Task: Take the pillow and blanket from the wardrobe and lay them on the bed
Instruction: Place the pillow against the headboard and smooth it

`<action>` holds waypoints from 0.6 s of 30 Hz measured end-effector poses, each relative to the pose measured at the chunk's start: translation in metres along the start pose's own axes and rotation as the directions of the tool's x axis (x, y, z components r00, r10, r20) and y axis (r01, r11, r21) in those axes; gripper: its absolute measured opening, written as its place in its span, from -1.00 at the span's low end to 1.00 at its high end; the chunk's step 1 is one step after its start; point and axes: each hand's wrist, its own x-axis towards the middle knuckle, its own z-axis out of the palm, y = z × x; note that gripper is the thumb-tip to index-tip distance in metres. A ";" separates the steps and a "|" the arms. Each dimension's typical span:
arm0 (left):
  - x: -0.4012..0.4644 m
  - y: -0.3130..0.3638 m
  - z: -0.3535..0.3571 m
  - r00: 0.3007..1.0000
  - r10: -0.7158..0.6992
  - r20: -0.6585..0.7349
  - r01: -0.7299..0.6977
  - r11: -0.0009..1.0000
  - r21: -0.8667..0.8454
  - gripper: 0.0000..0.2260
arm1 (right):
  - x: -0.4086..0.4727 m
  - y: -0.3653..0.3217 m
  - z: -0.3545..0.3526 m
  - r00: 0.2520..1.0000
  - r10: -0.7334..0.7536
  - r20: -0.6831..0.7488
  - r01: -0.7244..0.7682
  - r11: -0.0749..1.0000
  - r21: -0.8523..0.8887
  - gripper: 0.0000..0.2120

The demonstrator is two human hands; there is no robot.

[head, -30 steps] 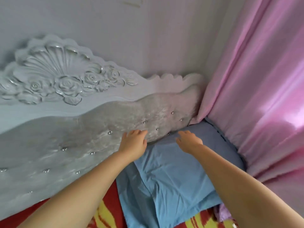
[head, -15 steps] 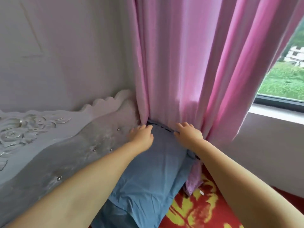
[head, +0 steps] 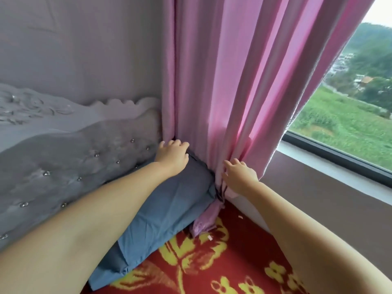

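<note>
A blue pillow point(head: 169, 200) lies on the bed against the padded grey headboard point(head: 70, 166), its far end tucked into the corner by the curtain. My left hand point(head: 172, 155) rests palm down on the pillow's far top corner, fingers curled over its edge. My right hand point(head: 238, 176) is at the pillow's right end, fingers spread against the pink curtain point(head: 233, 81) where the fabric bunches. No blanket is in view.
The bed carries a red cover with yellow flowers point(head: 212, 262). The curtain's lower end hangs onto the bed beside the pillow. A low wall and window sill point(head: 328, 166) run along the right, with a window above.
The view has swung right toward the window. My left hand has moved to the pillow's far corner, and my right hand has shifted right onto the curtain fabric.
</note>
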 end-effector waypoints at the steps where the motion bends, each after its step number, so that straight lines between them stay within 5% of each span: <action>1: -0.005 -0.005 -0.004 0.999 -0.027 -0.020 0.027 1.000 -0.003 -0.68 | 0.002 -0.008 -0.006 1.000 -0.024 -0.011 0.024 1.000 0.003 -0.63; 10: -0.101 -0.097 -0.038 0.984 -0.170 -0.049 0.170 0.985 -0.001 -0.70 | -0.033 -0.150 -0.012 0.978 -0.208 -0.012 0.207 0.978 -0.039 -0.61; 18: -0.209 -0.226 -0.091 0.978 -0.173 -0.118 0.173 0.985 -0.008 -0.70 | -0.080 -0.294 -0.028 0.982 -0.178 -0.062 0.175 0.983 -0.045 -0.61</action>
